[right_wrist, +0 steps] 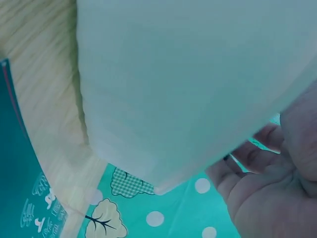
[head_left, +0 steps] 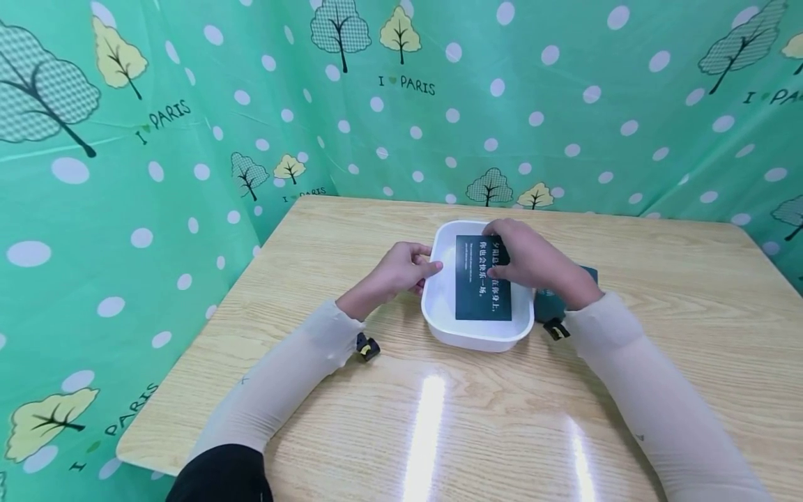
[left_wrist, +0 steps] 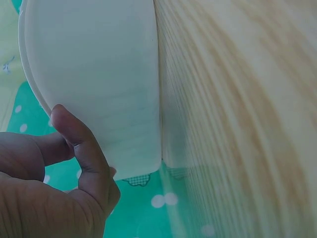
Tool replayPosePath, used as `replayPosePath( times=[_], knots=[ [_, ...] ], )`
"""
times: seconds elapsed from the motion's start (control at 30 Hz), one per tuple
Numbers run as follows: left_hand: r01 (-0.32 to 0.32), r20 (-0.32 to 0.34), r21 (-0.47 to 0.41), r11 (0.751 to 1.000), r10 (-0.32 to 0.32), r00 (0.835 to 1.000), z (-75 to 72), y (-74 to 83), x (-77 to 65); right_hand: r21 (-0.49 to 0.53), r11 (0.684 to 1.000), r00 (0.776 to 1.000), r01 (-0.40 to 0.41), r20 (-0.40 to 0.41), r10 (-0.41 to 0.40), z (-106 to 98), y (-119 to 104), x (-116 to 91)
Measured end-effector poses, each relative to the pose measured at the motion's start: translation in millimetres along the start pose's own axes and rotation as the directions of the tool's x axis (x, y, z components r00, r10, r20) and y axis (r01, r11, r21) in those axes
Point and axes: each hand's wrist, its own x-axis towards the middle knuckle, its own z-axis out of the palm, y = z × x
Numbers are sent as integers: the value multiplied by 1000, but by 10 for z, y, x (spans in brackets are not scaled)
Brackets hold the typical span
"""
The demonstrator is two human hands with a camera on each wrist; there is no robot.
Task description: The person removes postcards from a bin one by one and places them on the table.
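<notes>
A white plastic tub [head_left: 473, 340] with rounded corners stands on the wooden table. My left hand [head_left: 401, 268] pinches its left rim, thumb at the top edge; the left wrist view shows the fingers against the tub's outer wall [left_wrist: 114, 89]. Inside the rim lies a dark green card [head_left: 473, 286] printed with white Chinese characters. My right hand [head_left: 533, 258] reaches over the tub's right side and grips the card, thumb on its face and fingers toward its far edge. In the right wrist view the tub wall [right_wrist: 173, 89] hides the card and the fingertips.
To the right of the tub lies a dark green printed packet [head_left: 549, 307], partly under my right wrist. Small black wrist devices [head_left: 367, 346] hang at both cuffs. A green dotted curtain [head_left: 408, 153] hangs behind and left of the table [head_left: 351, 418].
</notes>
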Motion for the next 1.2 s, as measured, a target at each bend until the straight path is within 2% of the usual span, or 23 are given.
replayPosePath(
  times=[0.27, 0.57, 0.73, 0.83, 0.93, 1.03, 1.2],
  knots=[
    [18, -8, 23, 1000, -17, 1000, 3, 15, -14, 34, 996, 992, 81, -97, -78, -73, 0, -46],
    [26, -13, 32, 999, -26, 1000, 2, 15, -11, 94, 992, 990, 78, -127, -66, -256, -112, -145],
    [38, -16, 36, 999, -37, 999, 5, 16, -10, 93, 991, 978, 100, -193, -80, -361, -170, -228],
    [43, -17, 38, 998, -43, 999, 6, 18, -10, 75, 986, 959, 147, -256, -124, -420, -192, -270],
    [46, -17, 37, 998, -45, 999, 6, 18, -11, 44, 977, 928, 208, -324, -183, -476, -207, -307],
    [43, -15, 36, 998, -43, 999, 4, 20, -14, 12, 968, 892, 252, -391, -228, -523, -219, -335],
    [32, -6, 27, 999, -32, 999, -3, 19, -19, -49, 956, 816, 290, -508, -274, -610, -243, -386]
  ],
)
